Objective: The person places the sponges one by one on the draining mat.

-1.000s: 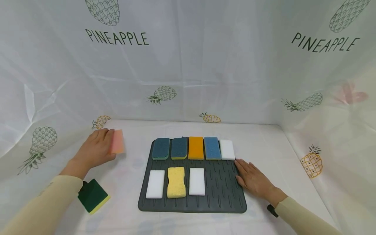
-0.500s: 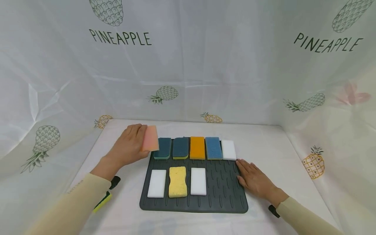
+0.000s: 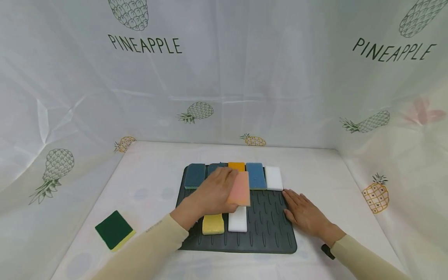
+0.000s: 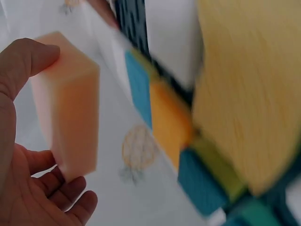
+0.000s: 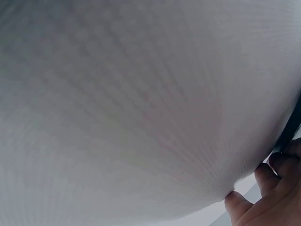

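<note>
My left hand (image 3: 217,190) grips a pink sponge (image 3: 240,189) over the middle of the dark ribbed mat (image 3: 267,217). In the left wrist view the thumb presses one end of that pink sponge (image 4: 75,103) and the fingers curl under the other. Below the hand, a yellow sponge (image 3: 213,224) and a white sponge (image 3: 237,219) lie partly covered; the front row's left end is hidden by the arm. My right hand (image 3: 308,214) rests at the mat's right edge with its fingers extended, fingertips close to the white sponge (image 3: 273,178) at the back row's right end.
The mat's back row also holds a dark blue sponge (image 3: 195,175), a second one (image 3: 215,168) half covered, an orange sponge (image 3: 236,166) and a blue sponge (image 3: 256,175). A green and yellow scouring sponge (image 3: 114,230) lies on the white cloth to the left.
My left hand has carried the pink sponge from the left of the mat rightward to above its middle. The green sponge has come back into view. The right hand stays in place.
</note>
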Demonstrator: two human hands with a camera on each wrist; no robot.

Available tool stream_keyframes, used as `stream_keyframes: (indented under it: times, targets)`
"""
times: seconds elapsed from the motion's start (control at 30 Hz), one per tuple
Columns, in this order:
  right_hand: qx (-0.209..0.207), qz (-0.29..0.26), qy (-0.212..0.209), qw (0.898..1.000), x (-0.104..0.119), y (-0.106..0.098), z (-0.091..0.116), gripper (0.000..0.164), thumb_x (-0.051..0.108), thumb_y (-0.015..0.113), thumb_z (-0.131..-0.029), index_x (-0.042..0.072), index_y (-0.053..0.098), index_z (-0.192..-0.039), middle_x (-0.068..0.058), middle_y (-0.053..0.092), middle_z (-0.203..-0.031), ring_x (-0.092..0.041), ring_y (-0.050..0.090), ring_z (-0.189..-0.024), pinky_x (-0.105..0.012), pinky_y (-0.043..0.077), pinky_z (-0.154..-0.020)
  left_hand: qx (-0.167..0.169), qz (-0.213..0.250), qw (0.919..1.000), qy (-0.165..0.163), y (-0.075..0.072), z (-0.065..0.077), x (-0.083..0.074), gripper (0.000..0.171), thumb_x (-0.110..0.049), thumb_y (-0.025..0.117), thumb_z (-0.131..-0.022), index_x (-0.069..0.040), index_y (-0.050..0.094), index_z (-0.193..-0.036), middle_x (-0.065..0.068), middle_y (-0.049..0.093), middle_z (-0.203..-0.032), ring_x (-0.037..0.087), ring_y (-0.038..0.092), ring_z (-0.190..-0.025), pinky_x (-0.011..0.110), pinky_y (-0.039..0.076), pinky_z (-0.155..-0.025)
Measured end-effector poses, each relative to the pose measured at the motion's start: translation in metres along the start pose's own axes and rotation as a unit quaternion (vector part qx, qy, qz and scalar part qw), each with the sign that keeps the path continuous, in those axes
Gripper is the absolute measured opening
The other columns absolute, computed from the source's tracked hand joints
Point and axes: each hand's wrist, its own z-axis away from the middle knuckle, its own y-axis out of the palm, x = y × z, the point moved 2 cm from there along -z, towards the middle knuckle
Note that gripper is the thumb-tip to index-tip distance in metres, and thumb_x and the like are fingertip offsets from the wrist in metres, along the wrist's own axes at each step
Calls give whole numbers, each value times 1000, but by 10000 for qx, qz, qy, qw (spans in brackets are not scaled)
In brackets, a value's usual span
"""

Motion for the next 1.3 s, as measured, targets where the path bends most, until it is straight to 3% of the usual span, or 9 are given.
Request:
stream_keyframes:
  times: [0.27,0.47,0.8,1.3]
  targets:
    - [-60,38,-26,10000,-1,2,0,65,34,54,-110,-5,38,-160,-24,42,-164,-42,42,-152,-61,38,-121,797,49,9964,269,45,-20,-47,100,-59,74,-89,-2,35,-161,12,50,-156,26,50,-140,35,43,-121]
    - [-102,48,-62,9999,-1,2,-1,65,33,55,-109,-6,39,-159,-24,43,-163,-42,43,-151,-61,38,-121,1090,120,9938,188,61,-26,-65,99,-61,73,-90,-4,36,-162,10,48,-158,24,48,-142,35,41,-122]
    - [-56,50,-13,10000,-1,2,-2,65,34,55,-110,-5,39,-160,-23,43,-164,-41,42,-152,-61,37,-122,1331,78,9911,2,83,-28,-67,96,-65,73,-88,-8,42,-159,8,51,-155,23,51,-137,34,42,-121]
    - [-27,27,10,10000,0,1,-1,66,34,54,-110,-5,38,-160,-23,42,-164,-41,42,-152,-61,37,-122,1339,99,9908,-195,86,-27,-64,89,-65,77,-84,-9,53,-149,8,58,-140,20,50,-114,31,51,-104]
